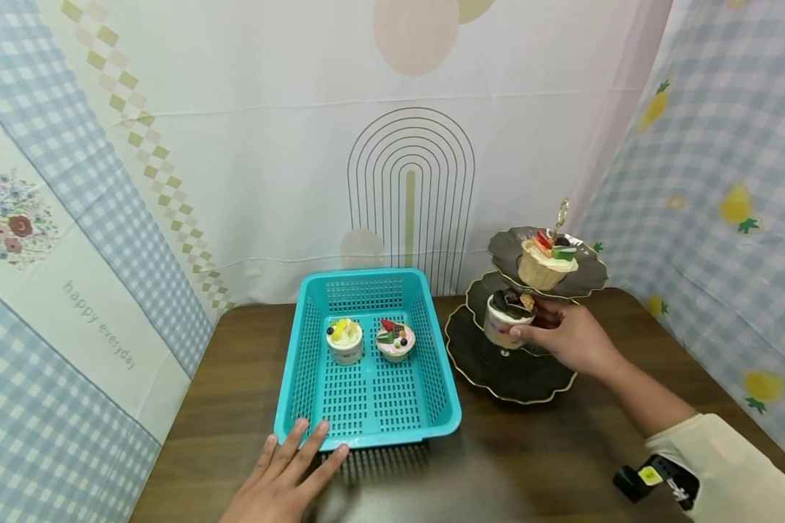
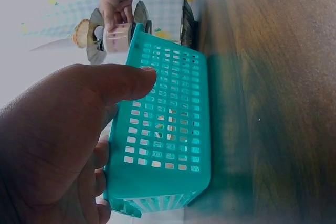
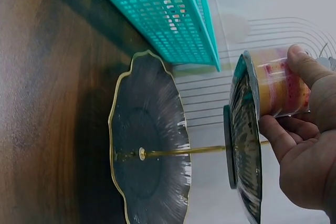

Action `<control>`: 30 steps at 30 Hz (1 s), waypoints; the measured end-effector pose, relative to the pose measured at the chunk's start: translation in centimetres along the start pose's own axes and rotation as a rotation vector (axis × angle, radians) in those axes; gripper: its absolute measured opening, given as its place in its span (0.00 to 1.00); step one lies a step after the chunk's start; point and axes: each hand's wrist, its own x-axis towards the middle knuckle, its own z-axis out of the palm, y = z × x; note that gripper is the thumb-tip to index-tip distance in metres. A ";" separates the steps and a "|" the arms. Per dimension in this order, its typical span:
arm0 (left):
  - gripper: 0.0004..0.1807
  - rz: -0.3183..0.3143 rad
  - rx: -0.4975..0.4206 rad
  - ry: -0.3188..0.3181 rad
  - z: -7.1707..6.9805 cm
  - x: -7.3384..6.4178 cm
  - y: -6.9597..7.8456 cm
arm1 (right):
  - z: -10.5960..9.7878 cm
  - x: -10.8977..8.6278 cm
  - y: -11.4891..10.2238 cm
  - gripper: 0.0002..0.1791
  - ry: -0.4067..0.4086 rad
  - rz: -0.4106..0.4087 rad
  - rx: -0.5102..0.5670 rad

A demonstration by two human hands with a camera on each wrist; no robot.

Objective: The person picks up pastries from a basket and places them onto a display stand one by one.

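My right hand (image 1: 572, 338) grips a clear dessert cup (image 1: 500, 327) topped with dark chocolate pieces, thumb on one side and fingers on the other. In the right wrist view, the cup's yellow and pink layers show, its base right at the middle plate (image 3: 247, 145) of a three-tier stand. A cream-topped cupcake (image 1: 546, 265) sits on the top plate (image 1: 510, 243). My left hand (image 1: 281, 472) rests spread at the near rim of a turquoise basket (image 1: 445, 407), its thumb against the outer wall. Inside the basket stand a yellow-topped cup (image 1: 345, 341) and a pink-topped dessert (image 1: 395, 341).
The stand's wide bottom plate (image 1: 510, 378) lies close to the basket's right side. A gold post (image 3: 184, 151) joins the tiers. Patterned cloths (image 1: 268, 181) hang behind and beside the brown wooden table (image 1: 190, 450).
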 end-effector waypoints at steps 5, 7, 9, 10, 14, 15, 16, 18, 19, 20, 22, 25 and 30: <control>0.51 0.007 0.009 0.004 0.1 0.0 -0.1 | -0.2 0.3 0.4 0.30 0.060 0.001 -0.090; 0.51 0.012 0.011 0.006 0.1 0.0 -0.1 | -0.2 0.4 0.6 0.28 0.069 -0.002 -0.088; 0.51 0.017 0.012 0.010 0.1 0.0 -0.1 | -0.2 0.5 0.9 0.28 0.075 -0.006 -0.079; 0.51 0.019 0.014 0.012 0.1 0.0 -0.1 | -0.2 0.5 1.1 0.28 0.075 -0.007 -0.074; 0.51 0.023 0.016 0.020 0.2 0.0 -0.1 | -0.3 0.6 1.8 0.29 0.074 -0.005 -0.073; 0.51 0.024 0.016 0.021 0.2 0.0 -0.1 | -0.3 0.6 1.9 0.29 0.073 -0.006 -0.075; 0.51 0.023 0.016 0.021 0.2 0.0 -0.1 | -0.4 0.6 2.0 0.29 0.072 -0.006 -0.075; 0.51 0.019 0.011 0.019 0.2 0.0 -0.1 | -0.4 0.6 2.2 0.28 0.071 0.002 -0.075; 0.51 0.017 0.010 0.018 0.2 0.0 -0.1 | -0.4 0.6 2.3 0.28 0.070 0.006 -0.075; 0.51 0.014 0.008 0.019 0.2 0.0 0.0 | -0.4 0.6 2.4 0.28 0.070 0.010 -0.078; 0.51 0.009 0.002 0.019 0.2 0.0 0.0 | -0.5 0.6 2.5 0.28 0.068 0.016 -0.079; 0.51 0.008 0.006 0.019 0.3 0.0 0.0 | -0.6 0.7 2.6 0.29 0.060 0.022 -0.082; 0.51 0.010 0.020 0.015 0.3 0.1 -0.1 | -0.8 0.7 2.5 0.30 0.027 0.045 -0.084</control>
